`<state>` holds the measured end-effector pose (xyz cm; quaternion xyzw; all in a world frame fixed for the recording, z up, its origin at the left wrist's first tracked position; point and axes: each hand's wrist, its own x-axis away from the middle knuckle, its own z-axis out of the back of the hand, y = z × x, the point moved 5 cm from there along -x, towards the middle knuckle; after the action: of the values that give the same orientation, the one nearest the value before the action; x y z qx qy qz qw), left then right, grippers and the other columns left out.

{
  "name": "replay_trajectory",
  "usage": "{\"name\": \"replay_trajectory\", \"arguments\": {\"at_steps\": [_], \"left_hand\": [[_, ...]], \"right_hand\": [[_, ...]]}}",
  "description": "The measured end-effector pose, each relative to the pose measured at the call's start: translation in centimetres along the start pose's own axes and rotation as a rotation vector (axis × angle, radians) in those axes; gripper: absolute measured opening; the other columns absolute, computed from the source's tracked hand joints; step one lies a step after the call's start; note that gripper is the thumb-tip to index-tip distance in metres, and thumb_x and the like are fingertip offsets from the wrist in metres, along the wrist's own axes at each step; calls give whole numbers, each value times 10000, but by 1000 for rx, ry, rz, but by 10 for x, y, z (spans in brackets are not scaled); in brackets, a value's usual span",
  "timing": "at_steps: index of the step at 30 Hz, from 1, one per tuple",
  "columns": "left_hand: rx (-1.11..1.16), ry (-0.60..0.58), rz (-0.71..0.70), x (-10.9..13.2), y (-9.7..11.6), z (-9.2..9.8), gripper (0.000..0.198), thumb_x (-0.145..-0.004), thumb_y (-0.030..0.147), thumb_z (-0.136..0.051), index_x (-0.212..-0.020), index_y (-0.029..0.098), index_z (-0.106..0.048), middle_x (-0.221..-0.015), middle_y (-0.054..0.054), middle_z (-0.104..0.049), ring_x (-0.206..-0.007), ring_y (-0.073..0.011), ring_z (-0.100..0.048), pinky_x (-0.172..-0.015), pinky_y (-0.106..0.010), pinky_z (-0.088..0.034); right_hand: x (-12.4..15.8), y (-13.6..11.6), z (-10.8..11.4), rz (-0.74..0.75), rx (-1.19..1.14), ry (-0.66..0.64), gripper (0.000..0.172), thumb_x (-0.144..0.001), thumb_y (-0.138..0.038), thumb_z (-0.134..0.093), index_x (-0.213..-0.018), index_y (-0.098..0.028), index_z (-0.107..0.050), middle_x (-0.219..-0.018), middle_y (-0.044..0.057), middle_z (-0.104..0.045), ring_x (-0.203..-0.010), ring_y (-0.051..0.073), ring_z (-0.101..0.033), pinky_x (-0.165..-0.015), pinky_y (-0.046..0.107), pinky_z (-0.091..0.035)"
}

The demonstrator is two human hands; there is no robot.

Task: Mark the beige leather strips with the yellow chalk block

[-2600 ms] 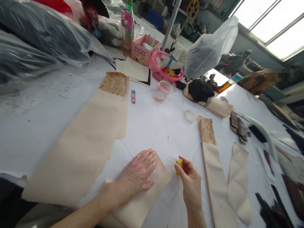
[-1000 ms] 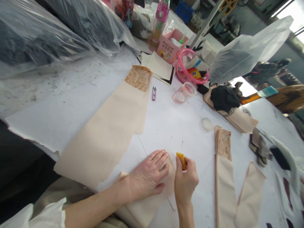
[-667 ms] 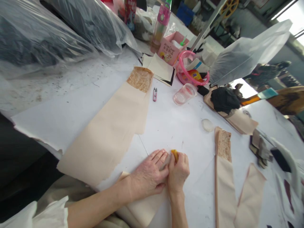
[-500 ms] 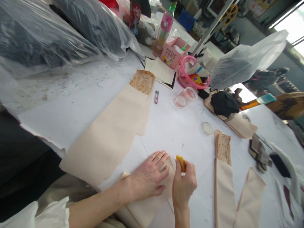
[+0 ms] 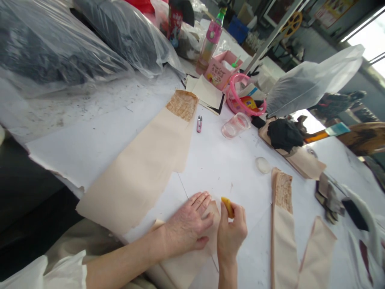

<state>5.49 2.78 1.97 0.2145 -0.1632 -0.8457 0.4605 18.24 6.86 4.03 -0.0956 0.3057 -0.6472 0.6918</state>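
Near bench (image 5: 237, 176) middle: left hand (image 5: 188, 224), fingers straight, flat on beige sheeting (image 5: 185, 267), gripping nothing | right hand (image 5: 231, 235), fingers pinching one yellow block (image 5: 227, 206) | far: one pink basket (image 5: 232, 102)

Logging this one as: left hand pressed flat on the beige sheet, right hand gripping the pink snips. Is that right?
Not quite: the right hand grips a small yellow piece, not the pink snips, which lie on the table, as the head view shows. The left hand is indeed flat on the beige sheet.
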Motion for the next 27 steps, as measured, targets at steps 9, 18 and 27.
{"name": "replay_trajectory", "arguments": {"at_steps": [9, 18, 27], "left_hand": [[-30, 24, 6, -1, 0, -3, 644, -830, 436, -619, -1326, 59, -458, -1475, -299, -358, -1427, -401, -271, -1193, -502, -198], [19, 39, 61, 3, -4, -2, 598, -759, 481, -698, -1227, 142, -541, -1526, -254, -300, -1444, -423, -206, -1165, -558, -217], [-14, 24, 57, 1, -2, -3, 659, -772, 467, -684, -1303, 129, -487, -1516, -267, -309, -1444, -430, -198, -1169, -558, -195]], "right_hand": [[-2, -1, -22, 9, -7, -143, 182, -949, -335, -522, -818, -218, -569, -817, 15, -589, -777, 188, -544, -715, 298, -424], [9, -1, 1, 15, -19, -85, 186, -952, -370, -521, -881, -217, -602, -830, 19, -608, -767, 183, -557, -700, 289, -436], [-14, -5, -23, 5, 1, -67, 200, -949, -349, -504, -815, -214, -567, -809, 22, -584, -764, 194, -542, -708, 309, -421]]}}
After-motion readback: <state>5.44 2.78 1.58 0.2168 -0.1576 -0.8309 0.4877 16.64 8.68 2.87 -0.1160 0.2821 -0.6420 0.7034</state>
